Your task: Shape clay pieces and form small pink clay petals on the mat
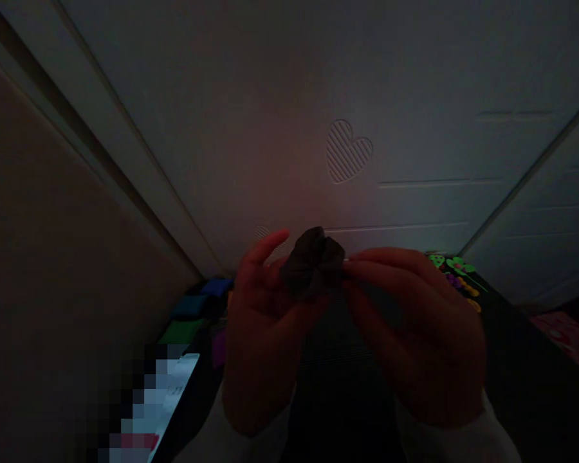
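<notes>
Between my two hands is a dark grey, soft-looking folded piece (313, 263), with creases meeting near its middle; its material is hard to make out in the dim light. My left hand (270, 321) holds it from the left and below, thumb under it and one finger stretched up beside it. The fingertips of my right hand (415, 321) are pinched together at its right edge. A small pale bit shows at those fingertips, too small to name.
Blue (217, 286), green (181, 331) and purple (219, 347) pieces lie on the dark table (347, 411) at left, near a lit screen (174, 392). Green flower shapes (458, 265) lie at right. Behind stands a pale panel (222, 128) with a striped heart (346, 153).
</notes>
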A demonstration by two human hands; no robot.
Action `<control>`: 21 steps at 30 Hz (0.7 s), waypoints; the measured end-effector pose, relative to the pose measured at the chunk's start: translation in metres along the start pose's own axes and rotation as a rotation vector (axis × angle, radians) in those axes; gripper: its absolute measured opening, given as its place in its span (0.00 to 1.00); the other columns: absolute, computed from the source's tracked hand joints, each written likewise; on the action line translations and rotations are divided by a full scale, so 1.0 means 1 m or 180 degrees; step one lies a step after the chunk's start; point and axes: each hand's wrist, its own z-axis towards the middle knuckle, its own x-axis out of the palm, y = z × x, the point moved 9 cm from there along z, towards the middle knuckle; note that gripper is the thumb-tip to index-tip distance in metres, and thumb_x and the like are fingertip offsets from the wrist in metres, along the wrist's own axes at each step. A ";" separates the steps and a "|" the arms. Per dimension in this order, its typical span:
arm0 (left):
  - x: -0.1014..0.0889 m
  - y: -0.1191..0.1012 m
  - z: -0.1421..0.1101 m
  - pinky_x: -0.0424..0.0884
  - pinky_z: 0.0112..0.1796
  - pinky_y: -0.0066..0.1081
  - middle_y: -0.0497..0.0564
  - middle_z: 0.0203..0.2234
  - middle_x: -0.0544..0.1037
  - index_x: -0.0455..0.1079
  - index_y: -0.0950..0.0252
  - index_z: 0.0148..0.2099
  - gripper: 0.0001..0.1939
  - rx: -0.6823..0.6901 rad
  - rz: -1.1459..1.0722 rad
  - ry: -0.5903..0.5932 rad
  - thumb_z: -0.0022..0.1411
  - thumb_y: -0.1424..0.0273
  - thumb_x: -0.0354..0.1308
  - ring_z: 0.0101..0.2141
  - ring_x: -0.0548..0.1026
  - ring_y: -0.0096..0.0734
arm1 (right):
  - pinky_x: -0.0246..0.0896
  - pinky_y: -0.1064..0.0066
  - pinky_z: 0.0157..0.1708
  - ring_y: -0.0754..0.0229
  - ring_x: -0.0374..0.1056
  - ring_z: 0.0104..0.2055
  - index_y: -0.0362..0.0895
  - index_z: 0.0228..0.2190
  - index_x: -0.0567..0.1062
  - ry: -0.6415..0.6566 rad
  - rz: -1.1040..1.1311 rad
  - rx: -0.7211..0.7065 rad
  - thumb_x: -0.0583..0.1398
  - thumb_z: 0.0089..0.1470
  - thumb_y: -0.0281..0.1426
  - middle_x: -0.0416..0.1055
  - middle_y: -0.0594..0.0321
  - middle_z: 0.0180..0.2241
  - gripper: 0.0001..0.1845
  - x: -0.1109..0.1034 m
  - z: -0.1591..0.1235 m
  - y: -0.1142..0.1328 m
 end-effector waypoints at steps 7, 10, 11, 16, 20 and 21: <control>-0.005 -0.007 -0.003 0.70 0.38 0.26 0.43 0.35 0.74 0.59 0.51 0.47 0.26 0.0216 0.0213 -0.0271 0.47 0.79 0.58 0.38 0.72 0.29 | 0.61 0.67 0.36 0.60 0.65 0.37 0.45 0.34 0.71 0.0096 -0.0151 -0.0063 0.57 0.45 0.28 0.70 0.61 0.34 0.10 0.006 0.003 0.000; -0.004 -0.005 -0.003 0.70 0.37 0.25 0.44 0.35 0.74 0.60 0.53 0.46 0.26 0.0245 0.0093 -0.0289 0.46 0.79 0.59 0.37 0.72 0.28 | 0.61 0.68 0.36 0.61 0.65 0.37 0.43 0.33 0.71 0.0075 -0.0197 -0.0030 0.57 0.44 0.27 0.70 0.60 0.33 0.09 0.005 0.003 -0.001; -0.004 -0.005 -0.004 0.70 0.36 0.25 0.45 0.35 0.74 0.60 0.53 0.47 0.26 0.0259 0.0075 -0.0302 0.45 0.79 0.59 0.37 0.72 0.28 | 0.60 0.69 0.36 0.61 0.65 0.37 0.42 0.33 0.71 0.0076 -0.0205 -0.0025 0.57 0.44 0.26 0.70 0.60 0.33 0.09 0.005 0.003 -0.001; -0.002 -0.012 -0.009 0.69 0.34 0.22 0.44 0.35 0.72 0.59 0.53 0.48 0.28 0.0532 0.0334 -0.0413 0.45 0.80 0.59 0.35 0.72 0.25 | 0.60 0.68 0.36 0.61 0.64 0.36 0.43 0.31 0.71 0.0025 -0.0214 -0.0075 0.58 0.44 0.26 0.70 0.60 0.32 0.08 0.005 0.004 -0.001; -0.003 -0.027 -0.015 0.68 0.36 0.22 0.42 0.35 0.72 0.59 0.53 0.48 0.32 0.1046 0.0595 -0.0524 0.42 0.83 0.60 0.35 0.71 0.24 | 0.61 0.69 0.37 0.61 0.64 0.37 0.45 0.32 0.71 0.0128 0.0185 0.0029 0.57 0.44 0.26 0.69 0.62 0.34 0.09 0.004 0.003 -0.007; -0.005 -0.033 -0.017 0.67 0.37 0.22 0.41 0.35 0.71 0.59 0.51 0.48 0.33 0.1209 0.0618 -0.0569 0.41 0.84 0.60 0.36 0.70 0.24 | 0.61 0.69 0.37 0.62 0.65 0.37 0.45 0.33 0.70 0.0193 0.0394 0.0165 0.57 0.45 0.26 0.69 0.62 0.35 0.09 0.004 0.002 -0.011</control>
